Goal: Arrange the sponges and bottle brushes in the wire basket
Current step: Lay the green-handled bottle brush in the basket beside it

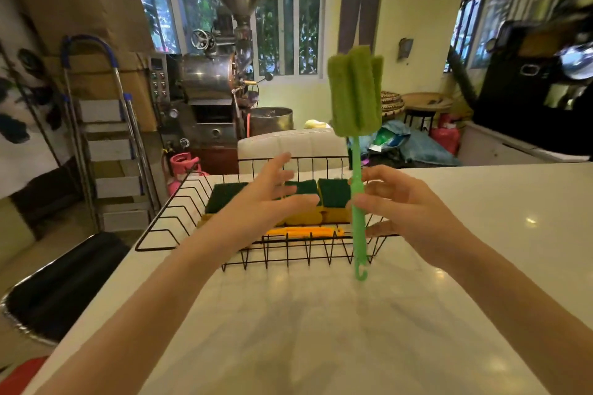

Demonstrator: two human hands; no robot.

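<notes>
Right hand (404, 205) pinches green bottle brush (356, 151) upright by its handle. Left hand (263, 199) over wire basket (167, 224), fingers spread, apparently empty though blurred.

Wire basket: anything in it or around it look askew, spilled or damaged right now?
Nothing spilled or damaged. The sponges sit in a row inside the wire basket, an orange brush handle lying in front of them. Only the green bottle brush is outside, held upright in the right hand; the left hand is open.
</notes>
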